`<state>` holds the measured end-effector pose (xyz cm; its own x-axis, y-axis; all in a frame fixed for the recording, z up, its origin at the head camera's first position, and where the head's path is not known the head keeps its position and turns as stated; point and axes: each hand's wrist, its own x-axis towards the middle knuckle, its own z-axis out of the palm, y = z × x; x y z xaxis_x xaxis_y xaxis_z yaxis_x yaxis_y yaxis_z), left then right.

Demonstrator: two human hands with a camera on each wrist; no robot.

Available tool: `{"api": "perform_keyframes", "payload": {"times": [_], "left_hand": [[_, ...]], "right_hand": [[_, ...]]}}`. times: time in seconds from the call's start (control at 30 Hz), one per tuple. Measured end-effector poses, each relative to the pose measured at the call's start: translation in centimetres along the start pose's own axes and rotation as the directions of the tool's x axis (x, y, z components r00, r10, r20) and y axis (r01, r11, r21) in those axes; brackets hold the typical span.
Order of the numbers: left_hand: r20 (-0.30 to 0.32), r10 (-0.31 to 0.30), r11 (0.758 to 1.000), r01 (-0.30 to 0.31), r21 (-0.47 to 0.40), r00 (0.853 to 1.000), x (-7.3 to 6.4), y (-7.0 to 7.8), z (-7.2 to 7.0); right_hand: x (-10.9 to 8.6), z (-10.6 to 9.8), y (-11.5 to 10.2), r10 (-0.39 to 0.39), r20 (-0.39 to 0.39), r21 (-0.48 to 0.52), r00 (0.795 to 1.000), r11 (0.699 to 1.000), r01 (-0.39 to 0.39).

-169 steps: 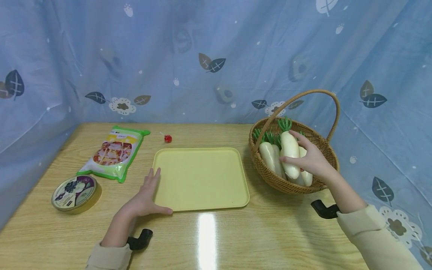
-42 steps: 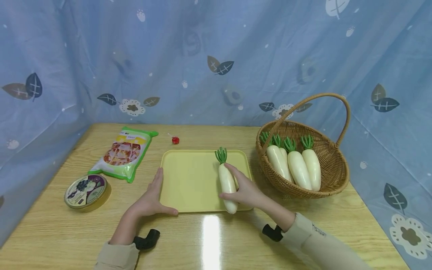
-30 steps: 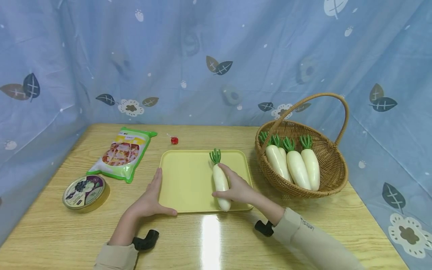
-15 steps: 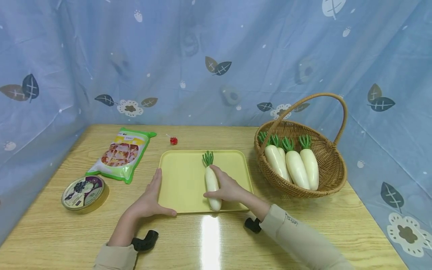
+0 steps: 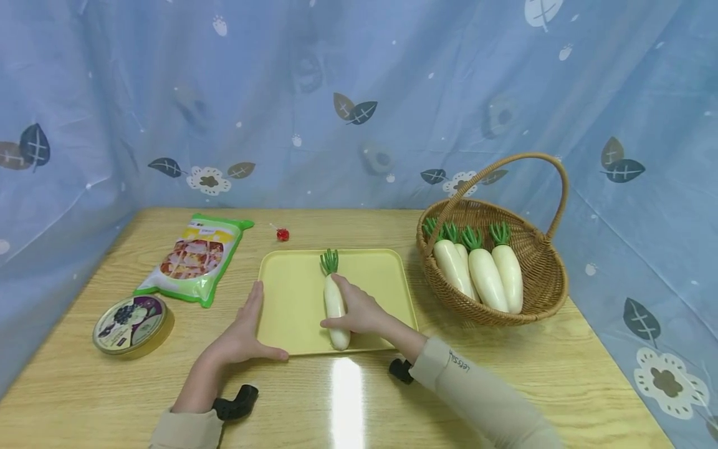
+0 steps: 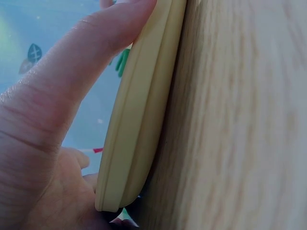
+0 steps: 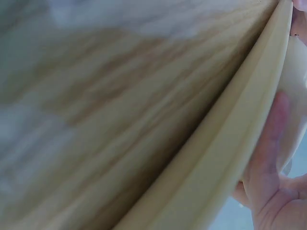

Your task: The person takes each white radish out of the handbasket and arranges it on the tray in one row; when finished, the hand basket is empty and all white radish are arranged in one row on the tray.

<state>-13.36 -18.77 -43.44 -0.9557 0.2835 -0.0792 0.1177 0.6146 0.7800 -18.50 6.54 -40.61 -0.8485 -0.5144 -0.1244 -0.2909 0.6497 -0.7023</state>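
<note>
In the head view my right hand (image 5: 359,310) grips a white radish (image 5: 335,305) with a green leafy top, thumb on its near left side and fingers round its right. The radish lies lengthwise within the yellow tray (image 5: 291,274), left of its middle, its tip near the front rim. In the right wrist view, the thumb and the pale radish (image 7: 292,81) show past the tray's rim. My left hand (image 5: 241,337) rests at the tray's front left corner, fingers straight along the left side and thumb along the front edge. The left wrist view shows this thumb (image 6: 105,33) on the rim.
A wicker basket (image 5: 552,293) with a tall handle stands right of the tray, holding several white radishes (image 5: 487,280). On the left lie a green-edged food bag (image 5: 193,259) and a round tin (image 5: 131,324). A small red-wrapped lollipop (image 5: 283,234) lies behind the tray.
My right hand has carried the radish from the basket to the tray, then leftward across it and slightly lower. The left hand has stayed at the tray's corner.
</note>
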Motion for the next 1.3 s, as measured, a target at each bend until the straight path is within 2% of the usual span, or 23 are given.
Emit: {"api": "perform_keyframes", "payload": {"times": [0.6,0.9,1.07,1.3], "left_hand": [[-0.002,0.037,0.999,-0.037,0.017,0.999,0.0,-0.1,0.0],[-0.011,0.066,0.998,-0.066,0.020,0.998,-0.1,0.1,-0.1],[-0.004,0.057,0.998,-0.057,0.003,0.998,-0.2,0.0,-0.1],[-0.001,0.063,0.998,-0.063,0.001,0.998,-0.3,0.0,-0.2]], "right_hand": [[1.9,2.7,-3.5,-0.005,-0.013,-0.040,1.000,0.999,0.004],[3.4,4.6,-5.0,-0.007,-0.022,-0.017,1.000,1.000,0.007],[4.0,5.7,-5.8,0.001,-0.032,-0.008,0.999,1.000,-0.001],[4.4,6.0,-6.7,0.001,-0.005,0.017,1.000,1.000,-0.001]]}}
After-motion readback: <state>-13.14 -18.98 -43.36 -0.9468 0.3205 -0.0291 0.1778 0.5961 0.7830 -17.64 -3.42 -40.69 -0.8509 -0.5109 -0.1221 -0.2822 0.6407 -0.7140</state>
